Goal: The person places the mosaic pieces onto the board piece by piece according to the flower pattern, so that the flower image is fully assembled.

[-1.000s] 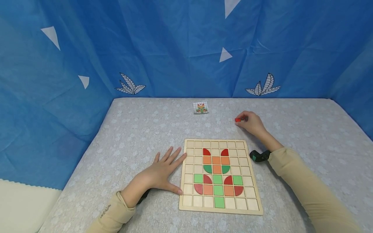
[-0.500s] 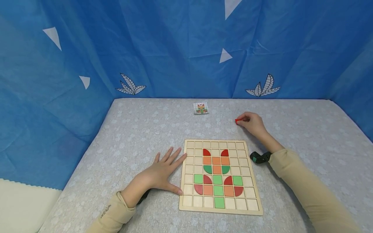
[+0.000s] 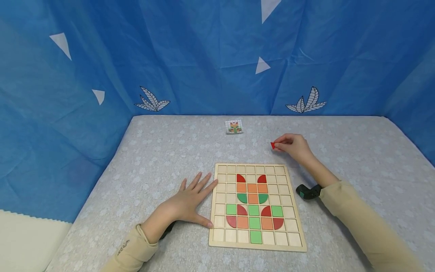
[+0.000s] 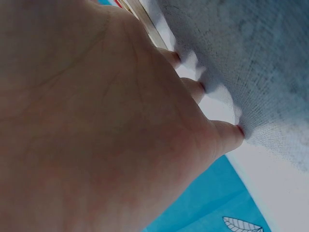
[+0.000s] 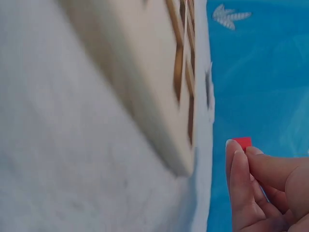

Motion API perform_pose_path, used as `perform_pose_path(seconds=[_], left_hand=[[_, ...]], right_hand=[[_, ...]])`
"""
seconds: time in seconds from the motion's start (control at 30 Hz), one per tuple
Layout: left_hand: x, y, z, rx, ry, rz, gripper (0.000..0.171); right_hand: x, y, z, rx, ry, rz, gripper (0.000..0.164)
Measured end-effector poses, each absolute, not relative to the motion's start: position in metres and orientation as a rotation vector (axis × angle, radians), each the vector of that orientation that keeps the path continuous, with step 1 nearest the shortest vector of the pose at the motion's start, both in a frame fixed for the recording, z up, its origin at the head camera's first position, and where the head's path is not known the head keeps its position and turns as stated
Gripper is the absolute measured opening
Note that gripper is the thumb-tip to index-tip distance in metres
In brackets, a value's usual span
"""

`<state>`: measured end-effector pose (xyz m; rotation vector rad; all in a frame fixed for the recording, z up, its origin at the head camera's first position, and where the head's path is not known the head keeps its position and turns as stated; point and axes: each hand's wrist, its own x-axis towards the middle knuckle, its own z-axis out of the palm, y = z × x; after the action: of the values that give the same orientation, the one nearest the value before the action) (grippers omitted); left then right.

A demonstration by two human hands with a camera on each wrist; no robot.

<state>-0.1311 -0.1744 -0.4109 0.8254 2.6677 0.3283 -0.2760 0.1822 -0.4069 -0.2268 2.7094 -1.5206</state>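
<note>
A small red triangular tile point(image 3: 273, 145) is pinched between the thumb and fingertips of my right hand point(image 3: 295, 147), beyond the board's far right corner. In the right wrist view the red tile point(image 5: 243, 142) pokes out above the fingertips. The wooden grid board point(image 3: 225, 244) lies flat on the table, with red quarter-round, orange square, light green square and green quarter-round tiles set in its cells. My left hand point(image 3: 186, 204) is spread out at the board's left side, its thumb and index fingertip touching the edge. The left wrist view shows its fingertips down on the cloth.
A small picture card point(image 3: 233, 127) with a gridded flower pattern stands behind the board. Grey patterned cloth point(image 3: 170, 151) covers the table. A blue curtain point(image 3: 217, 56) hangs along the back and left. A dark wrist device point(image 3: 308, 192) sits by the right sleeve.
My right hand has moved slightly toward me, and the red tile has turned so that its triangular face shows. The left hand and the board have stayed in place.
</note>
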Motion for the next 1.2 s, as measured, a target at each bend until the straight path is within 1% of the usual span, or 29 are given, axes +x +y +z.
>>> perform_pose_path(seconds=[0.23,0.53,0.8,1.0,1.2], left_hand=[[-0.131,-0.174,-0.411,0.831,2.671,0.323,0.117],[-0.131,-0.174,-0.411,0.823,2.672,0.319,0.118],[-0.132,-0.175,-0.413,0.82,2.676,0.314,0.118],[-0.132,-0.175,-0.414,0.821,2.674,0.316,0.118],[-0.132,-0.174,-0.413,0.824,2.673,0.316,0.117]], right_hand=[[-0.251,0.17,-0.398,-0.33,2.595,-1.56,0.017],[-0.228,0.153,-0.403,-0.434,2.489,-1.596,0.011],[-0.219,0.143,-0.411,-0.452,2.359,-1.664,0.018],[-0.216,0.137,-0.416,-0.557,2.445,-1.544,0.01],[-0.216,0.132,-0.422,-0.532,2.479,-1.522,0.006]])
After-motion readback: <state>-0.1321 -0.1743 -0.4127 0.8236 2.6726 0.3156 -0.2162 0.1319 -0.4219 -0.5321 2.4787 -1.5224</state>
